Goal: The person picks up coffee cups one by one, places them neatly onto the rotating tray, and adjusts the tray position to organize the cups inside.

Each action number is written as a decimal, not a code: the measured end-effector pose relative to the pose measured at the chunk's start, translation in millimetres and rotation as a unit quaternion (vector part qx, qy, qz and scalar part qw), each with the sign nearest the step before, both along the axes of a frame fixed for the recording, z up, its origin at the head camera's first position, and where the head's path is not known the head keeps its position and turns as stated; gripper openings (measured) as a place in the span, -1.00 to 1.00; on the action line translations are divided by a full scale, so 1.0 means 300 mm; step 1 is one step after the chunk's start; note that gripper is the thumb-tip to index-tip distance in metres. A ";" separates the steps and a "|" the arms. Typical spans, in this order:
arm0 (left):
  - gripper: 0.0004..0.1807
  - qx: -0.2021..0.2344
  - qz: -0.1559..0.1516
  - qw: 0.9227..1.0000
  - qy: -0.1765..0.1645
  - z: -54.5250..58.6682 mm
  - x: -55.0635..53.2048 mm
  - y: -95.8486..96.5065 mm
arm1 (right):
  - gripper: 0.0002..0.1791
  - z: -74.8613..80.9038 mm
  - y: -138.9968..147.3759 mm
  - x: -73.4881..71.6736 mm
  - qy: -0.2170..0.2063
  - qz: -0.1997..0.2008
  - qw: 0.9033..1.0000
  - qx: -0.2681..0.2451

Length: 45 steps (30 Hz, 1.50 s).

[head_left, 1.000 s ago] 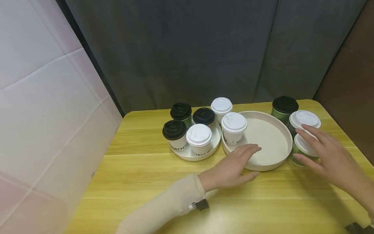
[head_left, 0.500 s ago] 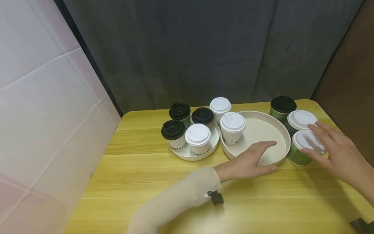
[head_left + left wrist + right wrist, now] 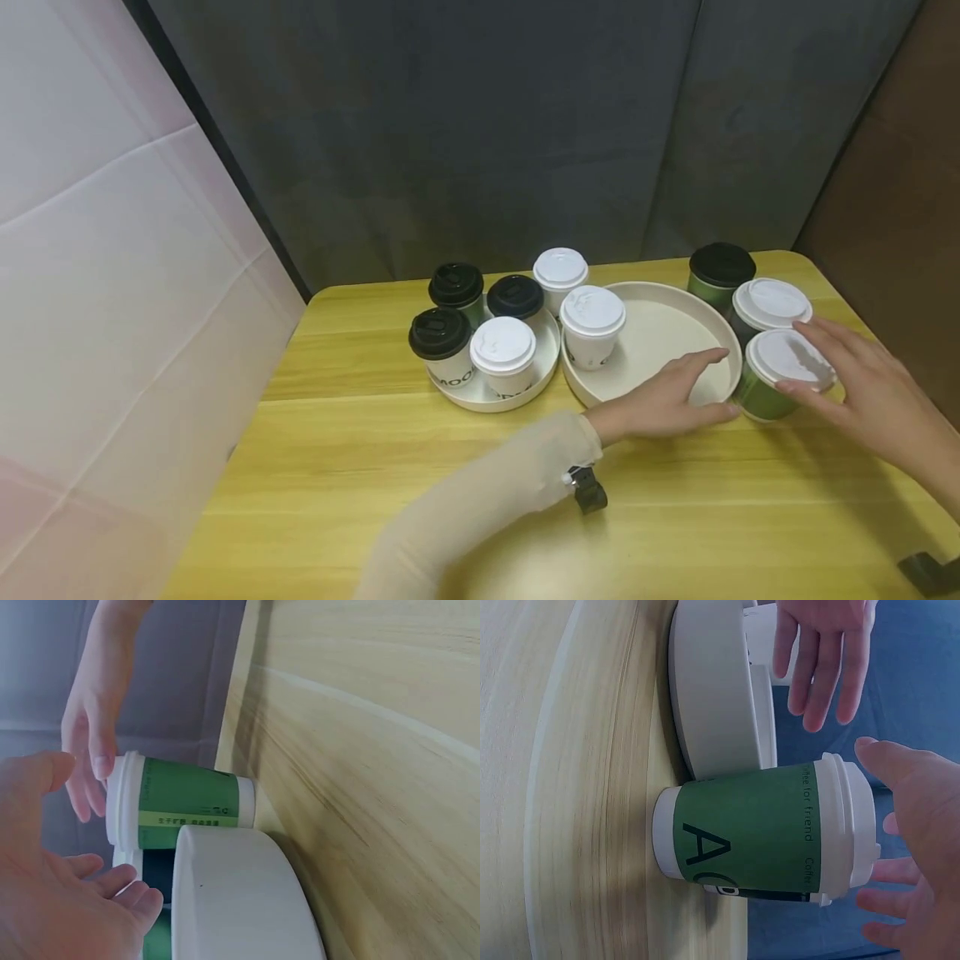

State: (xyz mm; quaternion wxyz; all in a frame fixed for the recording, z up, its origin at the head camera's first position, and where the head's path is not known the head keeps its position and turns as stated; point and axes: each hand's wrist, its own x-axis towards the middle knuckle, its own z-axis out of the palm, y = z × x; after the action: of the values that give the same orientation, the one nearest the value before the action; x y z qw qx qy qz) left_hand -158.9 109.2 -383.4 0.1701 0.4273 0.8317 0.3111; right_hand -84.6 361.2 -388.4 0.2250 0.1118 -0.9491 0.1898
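While the person's right grip (image 3: 873, 396) is wide, thumb and fingers spread about the white lid (image 3: 787, 354) of the near green cup (image 3: 754, 832), contact cannot be told. The left grip (image 3: 663, 402), also wide and holding nothing, hangs at the near rim of the large tray (image 3: 671, 333). The cup stands upright on the desk (image 3: 360, 467), just right of that tray. The step in hand is judged a reach for this cup; securing it would call for fingers closing evenly, without tipping it. Behind it stand a dark white-lidded cup (image 3: 768, 304) and a black-lidded cup (image 3: 722, 267); leftward, a smaller tray (image 3: 495, 407) bears clustered lidded cups (image 3: 442, 346).
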 end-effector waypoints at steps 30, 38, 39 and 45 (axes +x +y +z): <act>-0.18 -0.058 -0.038 0.996 0.052 -0.061 -0.024 0.107 | -0.16 -0.029 -0.003 -0.006 -0.044 -0.019 0.998 -0.029; -0.16 -0.053 -0.029 0.998 0.021 -0.062 -0.012 0.108 | -0.18 -0.042 -0.001 -0.007 -0.031 -0.005 0.999 -0.031; -0.15 -0.053 -0.026 0.998 0.016 -0.062 -0.010 0.108 | -0.19 -0.043 -0.001 -0.008 -0.030 -0.003 0.999 -0.031; -0.14 -0.053 -0.016 0.998 -0.013 -0.062 -0.003 0.109 | -0.22 -0.047 0.000 -0.012 -0.023 0.001 0.999 -0.027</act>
State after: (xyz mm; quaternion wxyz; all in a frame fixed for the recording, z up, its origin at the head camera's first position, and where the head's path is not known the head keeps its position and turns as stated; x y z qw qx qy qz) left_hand -159.9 141.9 -401.9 0.2081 0.4269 0.8378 0.2693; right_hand -88.3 361.1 -402.4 0.2057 0.1017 -0.9485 0.2184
